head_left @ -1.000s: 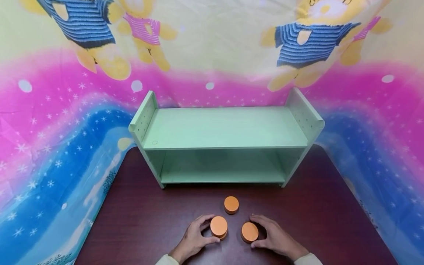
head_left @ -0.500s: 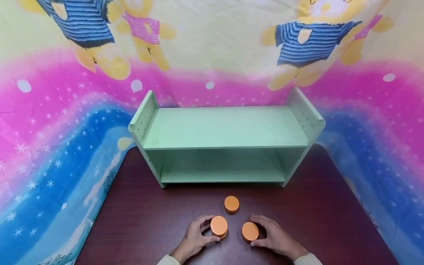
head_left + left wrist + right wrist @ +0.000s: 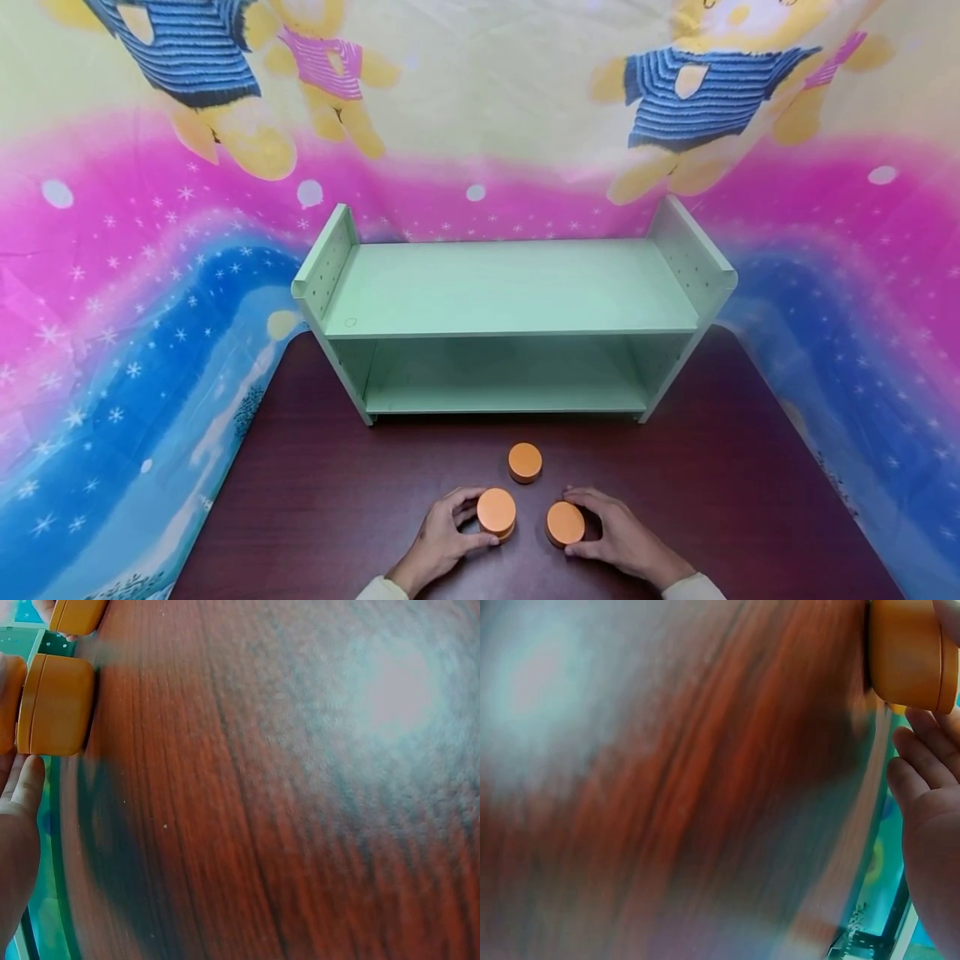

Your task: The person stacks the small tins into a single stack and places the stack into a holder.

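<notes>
Two round orange containers are standing stacked on the dark table, the left hand gripping them with thumb and fingers curving around the side. The right hand is holding a single container in the same manner, nearby. A farther container is standing alone beyond and between these, before the green shelf.

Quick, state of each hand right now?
Left hand: closed, holding the stacked orange round containers.
Right hand: closed, holding the rightmost orange round container.

Downward head view, wrist close-ups, shared tabletop.
</notes>
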`<state>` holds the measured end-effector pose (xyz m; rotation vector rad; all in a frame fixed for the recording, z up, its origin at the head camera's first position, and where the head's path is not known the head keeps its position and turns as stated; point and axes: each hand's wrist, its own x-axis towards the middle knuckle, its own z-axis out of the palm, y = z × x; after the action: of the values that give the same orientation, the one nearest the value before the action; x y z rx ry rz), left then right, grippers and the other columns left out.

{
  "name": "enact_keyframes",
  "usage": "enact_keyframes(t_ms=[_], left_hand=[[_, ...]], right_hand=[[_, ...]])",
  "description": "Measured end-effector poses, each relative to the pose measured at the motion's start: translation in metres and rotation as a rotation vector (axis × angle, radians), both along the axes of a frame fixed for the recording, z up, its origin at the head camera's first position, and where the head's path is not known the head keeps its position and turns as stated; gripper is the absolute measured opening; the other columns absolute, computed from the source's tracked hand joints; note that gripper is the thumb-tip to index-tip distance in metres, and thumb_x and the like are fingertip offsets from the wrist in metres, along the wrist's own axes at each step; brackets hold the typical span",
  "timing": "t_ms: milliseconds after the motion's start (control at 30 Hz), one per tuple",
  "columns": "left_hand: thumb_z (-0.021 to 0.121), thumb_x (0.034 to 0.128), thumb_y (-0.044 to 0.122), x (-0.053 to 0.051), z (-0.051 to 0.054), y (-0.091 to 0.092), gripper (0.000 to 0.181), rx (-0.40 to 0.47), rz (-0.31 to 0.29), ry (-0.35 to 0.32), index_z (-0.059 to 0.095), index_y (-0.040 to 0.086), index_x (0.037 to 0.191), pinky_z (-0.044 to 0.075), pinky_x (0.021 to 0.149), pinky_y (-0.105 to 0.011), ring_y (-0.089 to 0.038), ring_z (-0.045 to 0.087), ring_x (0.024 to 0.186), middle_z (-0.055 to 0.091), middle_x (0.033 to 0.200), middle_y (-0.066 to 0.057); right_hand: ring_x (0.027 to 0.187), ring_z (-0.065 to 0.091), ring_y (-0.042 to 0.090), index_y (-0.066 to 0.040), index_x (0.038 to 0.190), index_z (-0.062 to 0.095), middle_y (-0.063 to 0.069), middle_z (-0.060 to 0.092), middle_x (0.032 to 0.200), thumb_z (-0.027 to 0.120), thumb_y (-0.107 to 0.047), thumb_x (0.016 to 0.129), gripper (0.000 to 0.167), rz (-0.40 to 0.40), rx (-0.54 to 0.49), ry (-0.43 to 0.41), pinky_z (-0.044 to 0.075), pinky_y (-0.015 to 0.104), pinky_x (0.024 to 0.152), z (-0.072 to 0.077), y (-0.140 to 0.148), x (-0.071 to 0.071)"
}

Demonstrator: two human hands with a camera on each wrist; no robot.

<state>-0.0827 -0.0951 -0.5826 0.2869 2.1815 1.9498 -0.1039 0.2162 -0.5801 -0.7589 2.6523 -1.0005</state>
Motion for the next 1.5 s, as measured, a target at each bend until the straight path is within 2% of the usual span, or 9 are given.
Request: enact_keyframes(t_ms=[133,367,633,733,1033,1500], left_hand=[[0.089,0.0701,0.002,0.0,0.0,0.0,0.063,0.0,-0.001,0.003,0.06,-0.005,0.125,0.053,0.097,-0.025,-0.034,0.06,0.118,0.06,0.126,-0.018],[0.088,0.0697,-0.001,0.002,0.002,0.0,0.063,0.022,0.0,0.029,0.059,-0.009,0.125,0.053,0.097,-0.026,-0.033,0.061,0.117,0.059,0.127,-0.021],[0.088,0.0691,-0.003,0.002,0.003,0.001,0.063,0.025,0.006,0.025,0.06,-0.008,0.124,0.053,0.097,-0.025,-0.034,0.061,0.116,0.06,0.127,-0.021],[0.088,0.0692,-0.002,0.002,0.003,0.001,0.062,0.02,0.01,0.024,0.06,-0.008,0.124,0.053,0.097,-0.025,-0.033,0.061,0.116,0.06,0.126,-0.02],[0.088,0.0694,-0.004,0.002,0.002,0.001,0.062,0.03,0.005,0.01,0.06,-0.008,0.124,0.053,0.096,-0.025,-0.033,0.062,0.116,0.06,0.126,-0.021],[0.087,0.0712,-0.002,0.003,0.003,0.0,0.062,0.018,0.001,-0.011,0.059,-0.006,0.126,0.053,0.096,-0.026,-0.034,0.06,0.118,0.059,0.129,-0.02]], right_hand=[[0.125,0.056,0.032,-0.006,0.131,0.063,0.011,0.058,0.138,0.079,-0.055,0.08,0.072,-0.007,0.004,-0.026,0.052,0.048,0.098,0.0,-0.002,0.0],[0.124,0.057,0.033,-0.007,0.131,0.063,0.011,0.059,0.137,0.076,-0.057,0.081,0.072,-0.027,-0.021,-0.024,0.052,0.05,0.098,0.004,-0.005,0.001],[0.125,0.056,0.034,-0.007,0.132,0.063,0.012,0.059,0.137,0.076,-0.058,0.081,0.074,-0.045,-0.045,-0.044,0.05,0.054,0.098,0.008,-0.008,0.0],[0.124,0.057,0.033,-0.007,0.131,0.063,0.012,0.06,0.136,0.077,-0.057,0.08,0.073,-0.047,-0.058,-0.034,0.051,0.052,0.098,0.008,-0.008,0.001],[0.119,0.059,0.029,-0.006,0.128,0.065,0.01,0.063,0.132,0.082,-0.048,0.08,0.066,-0.038,-0.113,0.041,0.054,0.044,0.096,0.011,-0.012,0.001],[0.113,0.063,0.024,-0.003,0.126,0.066,0.011,0.065,0.126,0.086,-0.039,0.079,0.062,0.023,-0.167,0.226,0.058,0.039,0.09,0.022,-0.021,-0.004]])
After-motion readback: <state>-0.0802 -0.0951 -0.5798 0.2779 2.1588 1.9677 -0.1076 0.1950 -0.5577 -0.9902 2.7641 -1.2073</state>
